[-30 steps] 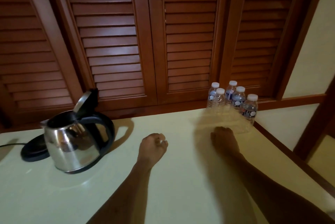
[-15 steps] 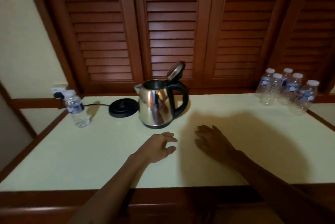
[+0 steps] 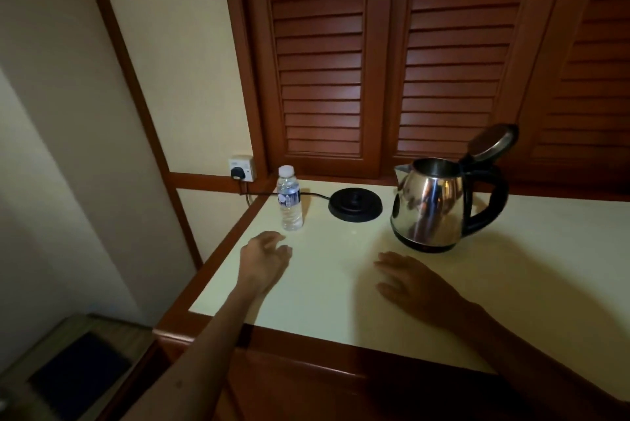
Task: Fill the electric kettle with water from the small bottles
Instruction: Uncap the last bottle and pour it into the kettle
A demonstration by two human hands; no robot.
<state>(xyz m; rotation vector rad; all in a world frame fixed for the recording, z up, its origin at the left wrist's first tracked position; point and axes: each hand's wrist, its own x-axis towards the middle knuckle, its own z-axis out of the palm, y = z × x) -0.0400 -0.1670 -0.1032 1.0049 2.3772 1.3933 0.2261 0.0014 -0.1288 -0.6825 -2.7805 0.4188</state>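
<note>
head view, looking down over our two bare arms onto a pale cream counter (image 3: 341, 284) edged in reddish wood. our left hand (image 3: 264, 258) hovers low over the counter's left part, fingers loosely curled and relaxed, gripping nothing; it sits just short of a small water bottle (image 3: 289, 199), near it but not touching. the bottle stands upright by the counter's back left corner, its white cap on and a dark label around its upper half. our right hand (image 3: 414, 284) lies palm down with the fingers spread out straight, also holding nothing, on or just above the surface; we cannot tell which. it is in front of the electric kettle (image 3: 433, 205), close but apart.

the kettle is shiny steel with a black handle on its right side and its spout turned left. its lid (image 3: 492, 142) is tipped up and back, so the mouth is uncovered. it stands directly on the counter, off its round black base (image 3: 354, 204), which lies just beside it to the left, between kettle and bottle. a black cord (image 3: 317, 195) runs from the base behind the bottle toward a wall socket (image 3: 242, 168) with a black plug in it. behind the counter rise brown louvred wooden doors (image 3: 320, 55).
</note>
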